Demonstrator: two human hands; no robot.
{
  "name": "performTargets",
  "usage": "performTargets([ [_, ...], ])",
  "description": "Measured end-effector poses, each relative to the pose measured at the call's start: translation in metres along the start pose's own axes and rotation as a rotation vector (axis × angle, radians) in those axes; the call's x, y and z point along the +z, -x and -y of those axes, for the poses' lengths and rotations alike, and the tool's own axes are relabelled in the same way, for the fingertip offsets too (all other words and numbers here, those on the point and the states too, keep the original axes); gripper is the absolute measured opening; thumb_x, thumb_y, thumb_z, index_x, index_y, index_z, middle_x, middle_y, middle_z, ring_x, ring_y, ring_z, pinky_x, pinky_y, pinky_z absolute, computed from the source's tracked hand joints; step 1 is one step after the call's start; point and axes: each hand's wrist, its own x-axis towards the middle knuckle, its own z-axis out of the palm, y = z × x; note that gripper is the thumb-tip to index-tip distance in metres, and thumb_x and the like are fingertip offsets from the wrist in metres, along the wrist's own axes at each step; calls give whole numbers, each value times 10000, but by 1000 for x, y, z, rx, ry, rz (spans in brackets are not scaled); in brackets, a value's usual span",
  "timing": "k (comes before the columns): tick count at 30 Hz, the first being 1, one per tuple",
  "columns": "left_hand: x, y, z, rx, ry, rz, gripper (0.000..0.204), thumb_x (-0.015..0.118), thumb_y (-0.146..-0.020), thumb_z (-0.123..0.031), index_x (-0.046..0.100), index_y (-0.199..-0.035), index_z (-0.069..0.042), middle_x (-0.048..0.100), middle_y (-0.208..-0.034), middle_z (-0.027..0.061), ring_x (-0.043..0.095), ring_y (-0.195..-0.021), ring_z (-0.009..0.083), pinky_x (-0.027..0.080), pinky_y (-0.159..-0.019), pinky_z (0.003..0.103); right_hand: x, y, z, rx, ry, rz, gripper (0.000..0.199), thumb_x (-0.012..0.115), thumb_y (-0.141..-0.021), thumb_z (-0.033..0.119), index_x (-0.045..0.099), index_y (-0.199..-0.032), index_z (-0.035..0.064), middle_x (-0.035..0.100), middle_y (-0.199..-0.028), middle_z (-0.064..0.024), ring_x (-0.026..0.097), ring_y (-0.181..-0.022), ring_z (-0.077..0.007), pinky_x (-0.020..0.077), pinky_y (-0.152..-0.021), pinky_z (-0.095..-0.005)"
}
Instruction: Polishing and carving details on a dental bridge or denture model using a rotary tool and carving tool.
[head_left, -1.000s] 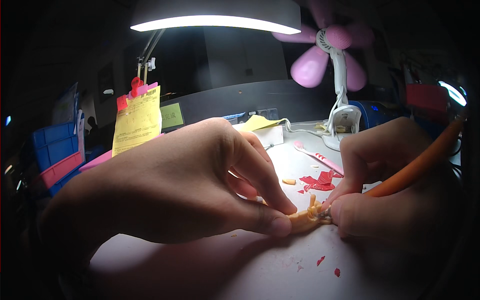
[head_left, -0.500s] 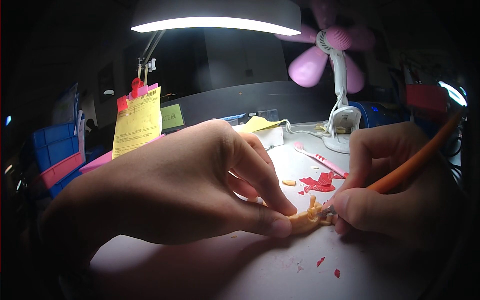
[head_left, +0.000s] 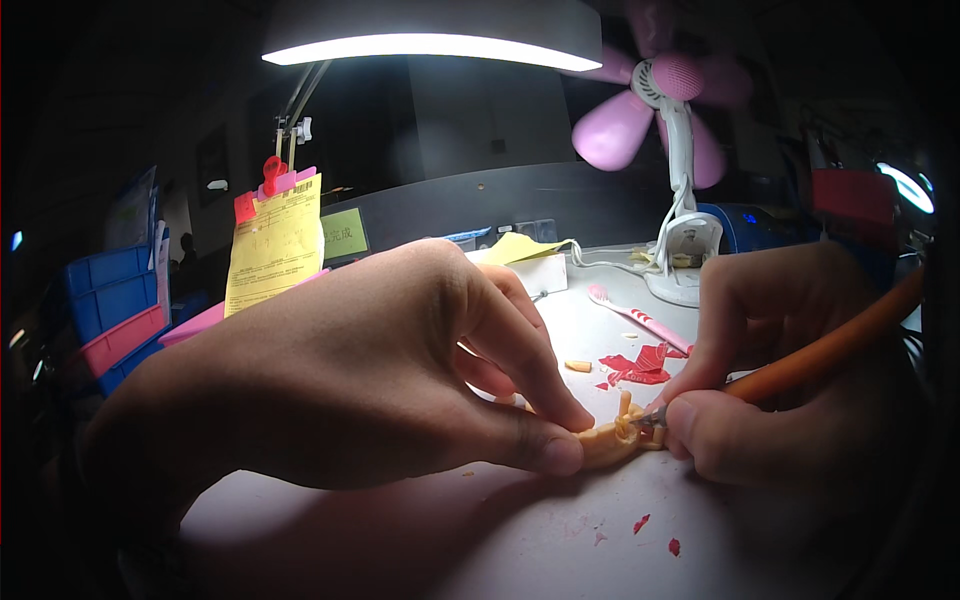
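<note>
Between the thumb and fingers of my left hand (head_left: pixel 400 370) is a small curved yellowish piece (head_left: pixel 605 446), like a dental model, with a short upright peg and small prongs at its right end. My left hand is closed on its left end and hides part of it. In a pen grip, my right hand (head_left: pixel 770 380) holds a tool with a thick orange handle (head_left: pixel 825 350) and a thin metal tip. That tip meets the piece beside the peg; whether it presses in, I cannot tell.
Past my hands lie red scraps (head_left: pixel 640 366), a yellowish chip (head_left: pixel 578 366) and a pink-and-white toothbrush (head_left: pixel 640 318). A pink-bladed fan (head_left: pixel 672 85) stands behind, under a lit lamp (head_left: pixel 430 45). Yellow papers (head_left: pixel 275 240) and blue bins (head_left: pixel 108 285) are at the left.
The tool's handle has tipped lower at its far right end, and my right hand has turned slightly with it. My left hand and the yellowish piece stay put.
</note>
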Motion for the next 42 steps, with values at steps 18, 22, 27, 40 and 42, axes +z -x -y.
performTargets([
  [18, 3, -5, 3, -35, 36, -8, 244, 802, -909, -239, 817, -1074, -61, 726, -955, 114, 675, -967, 204, 529, -983, 360, 7, -3, -5, -42, -175, -4, 196, 744, -787, -26, 563, -834, 35, 658, -813, -93, 692, -774, -156, 588, -731, -308],
  [22, 4, -4, 11, -37, -21, -26, 243, 804, -909, -244, 819, -1079, -72, 721, -962, 117, 677, -980, 208, 530, -993, 359, 0, -7, -8, 52, -263, 112, 184, 736, -802, -15, 560, -819, 36, 676, -803, -110, 701, -744, -162, 594, -707, -310],
  [27, 3, -2, 7, -62, -6, -18, 243, 807, -907, -250, 821, -1082, -82, 714, -987, 121, 677, -995, 214, 532, -997, 359, -7, -15, -11, 172, -330, 195, 175, 726, -822, -1, 556, -800, 37, 699, -789, -131, 712, -707, -169, 602, -677, -311],
  [40, -1, -1, 3, -37, 15, 7, 243, 814, -902, -261, 825, -1088, -105, 696, -1047, 130, 677, -1028, 229, 538, -999, 359, -7, -16, -20, 109, -298, 188, 171, 730, -845, 18, 569, -788, 25, 713, -736, -121, 723, -669, -162, 595, -634, -289],
  [42, -1, -1, 2, -34, 20, 8, 244, 815, -901, -263, 826, -1089, -109, 693, -1056, 131, 677, -1033, 232, 538, -1000, 359, -5, -19, -18, 64, -292, 192, 172, 732, -852, 23, 573, -786, 22, 712, -732, -122, 721, -664, -162, 594, -634, -291],
])
